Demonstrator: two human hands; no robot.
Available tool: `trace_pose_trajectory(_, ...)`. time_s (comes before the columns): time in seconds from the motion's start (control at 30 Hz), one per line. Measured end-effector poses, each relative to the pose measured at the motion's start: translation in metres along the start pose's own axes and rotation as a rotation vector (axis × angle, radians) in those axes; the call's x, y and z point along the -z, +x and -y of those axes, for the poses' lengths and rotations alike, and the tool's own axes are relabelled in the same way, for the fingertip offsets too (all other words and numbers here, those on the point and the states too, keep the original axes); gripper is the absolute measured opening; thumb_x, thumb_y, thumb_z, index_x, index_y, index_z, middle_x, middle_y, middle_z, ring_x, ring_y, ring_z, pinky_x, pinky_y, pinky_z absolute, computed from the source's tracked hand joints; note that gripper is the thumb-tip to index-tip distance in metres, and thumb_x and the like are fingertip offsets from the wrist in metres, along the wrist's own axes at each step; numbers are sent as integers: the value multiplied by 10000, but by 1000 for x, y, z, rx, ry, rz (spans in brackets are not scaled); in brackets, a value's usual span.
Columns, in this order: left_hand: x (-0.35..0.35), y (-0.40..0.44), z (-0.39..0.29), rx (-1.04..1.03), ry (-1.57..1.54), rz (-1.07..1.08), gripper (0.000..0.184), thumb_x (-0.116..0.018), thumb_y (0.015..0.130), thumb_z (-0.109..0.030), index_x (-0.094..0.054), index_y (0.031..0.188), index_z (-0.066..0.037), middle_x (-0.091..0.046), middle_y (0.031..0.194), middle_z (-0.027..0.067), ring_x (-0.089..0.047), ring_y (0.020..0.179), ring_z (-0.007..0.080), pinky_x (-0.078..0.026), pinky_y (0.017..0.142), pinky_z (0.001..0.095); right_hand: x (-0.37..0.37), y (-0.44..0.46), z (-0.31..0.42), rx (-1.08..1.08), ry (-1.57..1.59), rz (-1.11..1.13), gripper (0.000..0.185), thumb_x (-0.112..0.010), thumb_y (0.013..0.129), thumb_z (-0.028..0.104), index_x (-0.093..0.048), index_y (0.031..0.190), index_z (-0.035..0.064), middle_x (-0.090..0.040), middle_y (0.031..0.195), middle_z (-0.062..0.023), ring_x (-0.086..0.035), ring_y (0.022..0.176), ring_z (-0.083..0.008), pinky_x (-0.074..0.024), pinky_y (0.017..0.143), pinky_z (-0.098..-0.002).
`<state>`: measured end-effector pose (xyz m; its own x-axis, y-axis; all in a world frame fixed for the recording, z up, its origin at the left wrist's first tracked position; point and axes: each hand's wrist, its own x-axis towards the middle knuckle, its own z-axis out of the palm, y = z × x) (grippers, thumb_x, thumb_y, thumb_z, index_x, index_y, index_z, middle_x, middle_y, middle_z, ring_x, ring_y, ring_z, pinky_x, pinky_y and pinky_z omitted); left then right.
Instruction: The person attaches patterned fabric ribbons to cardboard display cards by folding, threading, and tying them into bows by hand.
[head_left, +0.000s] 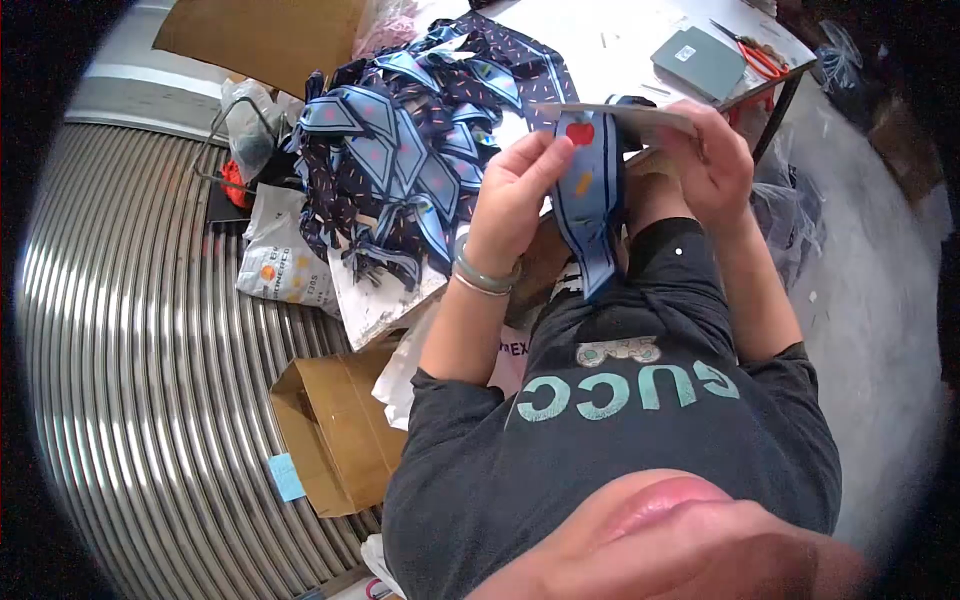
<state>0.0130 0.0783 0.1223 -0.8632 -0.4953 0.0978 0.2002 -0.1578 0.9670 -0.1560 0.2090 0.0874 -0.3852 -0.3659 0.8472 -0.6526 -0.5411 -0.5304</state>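
A light blue strip of scarf fabric (590,215) with dark edges and a red apple print hangs down in front of me, its pointed end lowest. My left hand (515,195), with bangles on its wrist, is closed on the strip's left edge, thumb on top. On the other side, my right hand (712,165) is closed around the end of a thin, flat, greyish board (645,118), which lies across the strip's upper part. Whether the fabric wraps round the board is hidden. A pile of similar blue and dark patterned fabric strips (400,150) lies beyond my left hand.
The white table (620,25) holds a grey-green flat box (698,58) and red-handled scissors (762,60). An open cardboard box (345,430) sits below at left, near a ribbed metal shutter (150,330). A white printed bag (285,250) hangs by the table's left edge.
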Motion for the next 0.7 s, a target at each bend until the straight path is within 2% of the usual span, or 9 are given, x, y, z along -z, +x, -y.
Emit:
trace_pose_trajectory(0.1, -7, 6, -4, 11, -254, -32, 207, -568, 956, -188, -641, 962, 5, -657, 892, 27, -588, 773, 84, -466, 721, 233, -8, 0, 7, 68, 79, 27, 154, -625, 806, -65, -631, 958, -41, -649, 821, -121, -628, 720, -209, -499, 648, -291)
trace_pose_trajectory(0.23, -3, 7, 2, -86, -176, 6, 209, -571, 953, -185, -630, 1016, 6, -665, 923, 39, -617, 830, 107, -488, 757, 256, -14, 4, 12, 157, -51, 52, 159, -647, 767, -47, -633, 925, -41, -650, 816, -149, -629, 700, -283, -507, 636, -337)
trace_pose_trajectory(0.27, -3, 4, 0, -48, -179, 14, 240, -532, 970, -200, -605, 1071, 4, -665, 982, 62, -624, 909, 141, -490, 823, 297, -11, 7, 14, 252, -141, 68, 179, -648, 740, -37, -632, 918, -41, -653, 824, -157, -632, 708, -296, -513, 641, -345)
trace_pose_trajectory(0.3, -2, 3, -4, -47, -180, 12, 240, -532, 970, -200, -605, 1071, 4, -665, 982, 62, -624, 909, 141, -490, 823, 297, -10, 9, 15, 347, -230, 85, 199, -649, 713, -27, -631, 911, -41, -656, 832, -165, -635, 716, -308, -518, 646, -354)
trace_pose_trajectory(0.37, 0, 1, -8, 135, -606, 82, 277, -485, 984, -217, -578, 1119, 6, -652, 1060, 88, -617, 980, 173, -482, 882, 330, -9, 4, 10, 405, -286, 74, 222, -602, 701, 12, -632, 915, -40, -661, 862, -177, -644, 746, -330, -528, 668, -375)
trace_pose_trajectory(0.4, -1, 2, -8, 158, -660, 121, 310, -444, 996, -239, -567, 1133, 11, -637, 1104, 107, -602, 1025, 192, -469, 916, 357, -8, 4, 10, 438, -315, 61, 224, -570, 713, 21, -635, 919, -37, -662, 870, -182, -645, 751, -339, -529, 675, -385)
trace_pose_trajectory(0.47, -8, -1, -10, 139, -642, 83, 294, -467, 988, -227, -570, 1133, 6, -643, 1089, 102, -605, 1015, 188, -473, 908, 350, -8, 0, 8, 470, -350, 49, 250, -496, 752, 48, -633, 941, -42, -667, 893, -195, -653, 774, -353, -533, 707, -407)
trace_pose_trajectory(0.63, -3, -3, 12, 71, -613, 69, 205, -534, 956, -166, -584, 1084, -14, -656, 1032, 95, -623, 957, 177, -485, 881, 324, -19, -9, 5, 392, -313, -40, 204, -542, 789, -7, -613, 974, -56, -668, 889, -211, -667, 798, -364, -540, 735, -407)
trace_pose_trajectory(0.7, -9, -15, 20, -251, -128, 51, 126, -560, 931, -111, -587, 1022, -28, -661, 986, 96, -634, 900, 171, -492, 860, 300, -20, -8, 5, 335, -320, -73, 188, -564, 804, -21, -606, 983, -60, -667, 887, -217, -670, 806, -369, -542, 742, -408)
